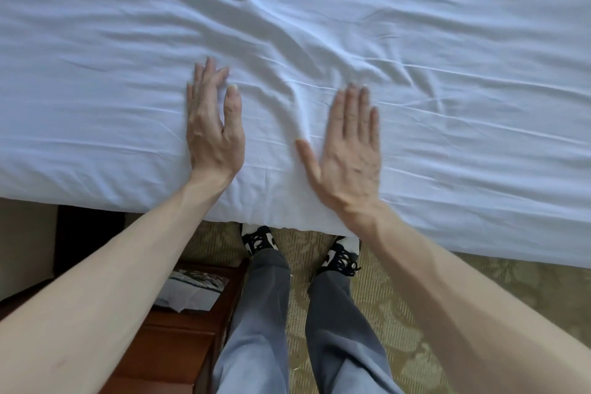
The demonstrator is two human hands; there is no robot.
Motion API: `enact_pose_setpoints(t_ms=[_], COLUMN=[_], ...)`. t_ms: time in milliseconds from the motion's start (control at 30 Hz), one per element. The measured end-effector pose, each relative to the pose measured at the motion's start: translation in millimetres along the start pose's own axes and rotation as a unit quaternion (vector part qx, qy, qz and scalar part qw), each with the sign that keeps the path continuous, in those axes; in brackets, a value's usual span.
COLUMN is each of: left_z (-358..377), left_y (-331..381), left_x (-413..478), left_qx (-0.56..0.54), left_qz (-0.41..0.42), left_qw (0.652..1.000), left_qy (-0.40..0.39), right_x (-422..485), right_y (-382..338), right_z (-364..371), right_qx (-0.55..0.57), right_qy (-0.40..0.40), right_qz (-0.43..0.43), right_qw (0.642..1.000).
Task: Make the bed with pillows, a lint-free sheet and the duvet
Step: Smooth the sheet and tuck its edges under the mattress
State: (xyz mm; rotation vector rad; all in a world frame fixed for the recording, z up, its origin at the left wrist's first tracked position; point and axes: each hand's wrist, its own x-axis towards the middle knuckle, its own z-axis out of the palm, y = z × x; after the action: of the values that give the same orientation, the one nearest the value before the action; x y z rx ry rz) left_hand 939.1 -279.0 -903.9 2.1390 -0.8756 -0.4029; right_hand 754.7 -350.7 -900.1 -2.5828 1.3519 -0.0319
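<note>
Forearms [96, 281] are stretched over the near edge of the sheet [447, 41], left hand [212, 125] and right hand [348, 150] laid open on it, fingers straight; creases [287, 83] between them are best swept outward, evenly.

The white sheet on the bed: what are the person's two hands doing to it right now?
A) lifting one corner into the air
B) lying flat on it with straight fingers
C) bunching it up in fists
B: the left hand and the right hand both lie flat with straight fingers on the wrinkled sheet near the bed's edge.
</note>
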Motion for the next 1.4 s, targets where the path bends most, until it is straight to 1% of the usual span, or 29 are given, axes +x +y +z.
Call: enact_pose_setpoints(t_ms=[133,233,400,500,567,633,700,767,833,900,933,967,1033,1067,1133,1233,1333,1400], left_z=[-6,-19,-49,-64,-70,-77,-82,-85,-85,-83,-82,-81,-79,-77,-73,-61,-50,-45], left_y=[3,3,-9,-15,-17,-19,-19,-16,-12,-11,-11,-12,-15,-15,-12,-3,7,12], left_x=[-1,6,29,35,36,34,30,24,18,12,9,6,-3,-7,-15,-24,-23,-19], left_qx=[-0.042,-0.059,-0.033,-0.011,0.006,0.031,0.048,0.063,0.083,0.116,0.141,0.170,0.227,0.247,0.270,0.304,0.338,0.350], left_qz=[-0.004,-0.004,-0.004,0.009,0.014,0.010,0.005,0.012,0.036,0.066,0.079,0.093,0.126,0.140,0.156,0.165,0.151,0.135], left_qw=[0.999,0.998,0.998,0.999,0.999,0.998,0.998,0.998,0.996,0.990,0.983,0.975,0.953,0.943,0.931,0.916,0.905,0.902], left_qy=[0.009,0.019,0.051,0.053,0.051,0.052,0.046,0.025,-0.009,-0.055,-0.083,-0.112,-0.158,-0.173,-0.191,-0.203,-0.210,-0.216], right_x=[-7,-12,-18,-19,-18,-16,-14,-8,0,9,13,15,17,16,12,8,9,10], right_y=[-60,-82,-91,-107,-118,-123,-115,-94,-63,-31,-18,-8,6,9,9,-1,-6,-7], right_z=[15,22,29,29,25,17,6,-7,-21,-32,-36,-40,-43,-44,-46,-44,-43,-44], right_qx=[0.050,0.045,0.035,0.026,0.042,0.091,0.158,0.201,0.214,0.177,0.150,0.129,0.085,0.054,0.002,-0.015,-0.019,-0.013], right_qy=[0.000,-0.002,-0.036,-0.059,-0.061,-0.053,-0.014,0.054,0.098,0.116,0.106,0.078,-0.001,-0.031,-0.056,-0.069,-0.088,-0.107], right_qz=[-0.074,-0.111,-0.227,-0.262,-0.281,-0.298,-0.293,-0.247,-0.162,-0.067,-0.026,0.008,0.043,0.035,-0.018,-0.094,-0.124,-0.122], right_qw=[0.996,0.993,0.973,0.963,0.957,0.949,0.943,0.947,0.958,0.975,0.983,0.989,0.995,0.997,0.998,0.993,0.988,0.987])
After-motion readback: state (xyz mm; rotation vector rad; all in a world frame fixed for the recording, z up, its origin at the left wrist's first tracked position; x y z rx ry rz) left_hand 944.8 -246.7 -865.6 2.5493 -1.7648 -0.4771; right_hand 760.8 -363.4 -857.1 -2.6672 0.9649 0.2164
